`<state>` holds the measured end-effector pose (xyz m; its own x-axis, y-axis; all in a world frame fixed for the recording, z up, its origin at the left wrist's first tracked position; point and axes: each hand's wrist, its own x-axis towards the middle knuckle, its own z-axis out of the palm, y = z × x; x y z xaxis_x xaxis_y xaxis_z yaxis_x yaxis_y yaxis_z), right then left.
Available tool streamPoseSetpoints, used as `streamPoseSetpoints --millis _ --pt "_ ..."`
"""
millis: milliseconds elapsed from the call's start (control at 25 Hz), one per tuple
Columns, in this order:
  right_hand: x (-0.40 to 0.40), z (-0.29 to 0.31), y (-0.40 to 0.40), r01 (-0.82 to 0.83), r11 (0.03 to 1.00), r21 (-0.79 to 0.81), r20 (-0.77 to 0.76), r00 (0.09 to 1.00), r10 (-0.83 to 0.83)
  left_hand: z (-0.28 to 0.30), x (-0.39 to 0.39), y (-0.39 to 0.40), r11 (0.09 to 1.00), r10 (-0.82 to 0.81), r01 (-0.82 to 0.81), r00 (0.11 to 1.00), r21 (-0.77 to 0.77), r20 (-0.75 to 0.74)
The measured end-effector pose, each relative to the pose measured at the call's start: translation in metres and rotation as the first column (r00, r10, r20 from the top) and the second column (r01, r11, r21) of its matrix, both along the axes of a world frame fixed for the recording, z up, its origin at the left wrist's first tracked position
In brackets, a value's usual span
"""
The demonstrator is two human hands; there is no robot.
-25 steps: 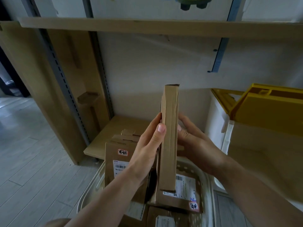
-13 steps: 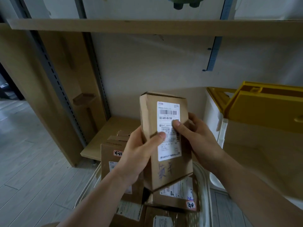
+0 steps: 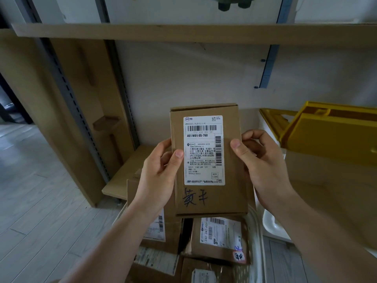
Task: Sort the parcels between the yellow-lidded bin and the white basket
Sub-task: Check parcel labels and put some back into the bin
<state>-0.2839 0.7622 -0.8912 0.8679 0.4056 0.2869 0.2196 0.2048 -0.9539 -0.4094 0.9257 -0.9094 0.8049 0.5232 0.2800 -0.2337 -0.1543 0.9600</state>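
The person holds a flat cardboard parcel (image 3: pixel 208 160) upright in front of them, over the white basket (image 3: pixel 257 223) of other parcels (image 3: pixel 221 237). A second ago it was edge-on to them; half a second ago it was swinging round; now its broad face is square to them, with the white shipping label (image 3: pixel 204 150) and the handwritten marks (image 3: pixel 194 198) beneath it in plain sight. Both hands have shifted out to the side edges. The left hand (image 3: pixel 161 176) clamps the left edge, thumb on the front just beside the label and fingers behind. The right hand (image 3: pixel 263 166) clamps the right edge the same way, its thumb pressing the front near the label's side barcode.

That turn matters, I'd say: this looks like the reading step, where the label or the scrawl settles which container gets the parcel. The yellow-lidded bin (image 3: pixel 330 135) stands just to the right with its lid tipped open, so a drop there would be a short sideways carry. How much room is inside it I cannot tell from here. The basket below looks well filled, so sorting seems far from finished.
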Motion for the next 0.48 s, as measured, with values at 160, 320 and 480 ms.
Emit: streamPoseSetpoints --millis 160,320,480 --pt "-0.0008 -0.0015 -0.0020 0.006 0.998 -0.063 0.023 1.000 -0.004 -0.0014 0.0003 0.0010 0.999 0.036 -0.036 0.999 0.033 0.015" --pt "-0.0010 -0.0007 -0.0037 0.013 0.997 -0.075 0.024 1.000 -0.011 -0.0014 -0.0009 0.0008 0.999 0.040 -0.040 0.999 0.029 0.014" --pt "-0.0030 0.0000 -0.0042 -0.018 0.996 -0.084 0.022 1.000 0.020 -0.0003 -0.0033 0.0016 0.998 0.055 -0.055 0.998 0.019 0.005"
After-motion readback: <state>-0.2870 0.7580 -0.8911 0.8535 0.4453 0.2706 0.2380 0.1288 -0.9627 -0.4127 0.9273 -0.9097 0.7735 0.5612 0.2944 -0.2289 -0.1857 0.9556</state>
